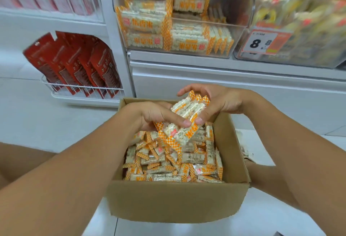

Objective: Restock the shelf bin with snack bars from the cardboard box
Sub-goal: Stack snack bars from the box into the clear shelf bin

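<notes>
Bars point(184, 121) gripped by left hand point(155, 116) and right hand point(215, 102); shelf bin point(237, 37) part full (cardboard box point(177, 202) still loaded).

White shelving unit point(224, 78) stands on a pale tiled floor point(46, 123). White wire rack point(82, 93) at left holds red packets point(74, 63). Orange price tag point(265, 42) reads 8.8. Lighting bright and even.
</notes>
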Tool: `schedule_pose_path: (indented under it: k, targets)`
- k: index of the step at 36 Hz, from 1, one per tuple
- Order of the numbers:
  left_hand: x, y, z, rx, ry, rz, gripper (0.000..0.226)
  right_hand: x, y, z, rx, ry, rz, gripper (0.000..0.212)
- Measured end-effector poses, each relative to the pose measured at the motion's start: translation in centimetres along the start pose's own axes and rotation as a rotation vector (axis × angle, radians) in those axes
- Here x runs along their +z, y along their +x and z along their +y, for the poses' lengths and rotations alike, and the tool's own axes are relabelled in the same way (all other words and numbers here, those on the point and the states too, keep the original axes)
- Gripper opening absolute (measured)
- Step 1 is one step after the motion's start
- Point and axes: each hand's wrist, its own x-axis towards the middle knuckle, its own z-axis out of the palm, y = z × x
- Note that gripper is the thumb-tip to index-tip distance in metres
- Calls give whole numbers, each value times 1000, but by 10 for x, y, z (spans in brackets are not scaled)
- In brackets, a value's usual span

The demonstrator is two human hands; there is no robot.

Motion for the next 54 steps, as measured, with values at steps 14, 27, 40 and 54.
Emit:
schedule_pose_path:
  k: [14,27,40,54]
  targets:
    - [-41,-86,183,508,89,483,61,-107,-33,-134,-280,113,385,71]
    - [-133,-21,202,373,1197,1044,59,-184,75,-137,60,-186,1015,80]
    - [-151,-2,189,267,1294,930,90,-203,102,-143,263,-984,565,107]
    - [-149,0,189,217,1308,925,70,-190,131,-120,262,-1113,487,107]
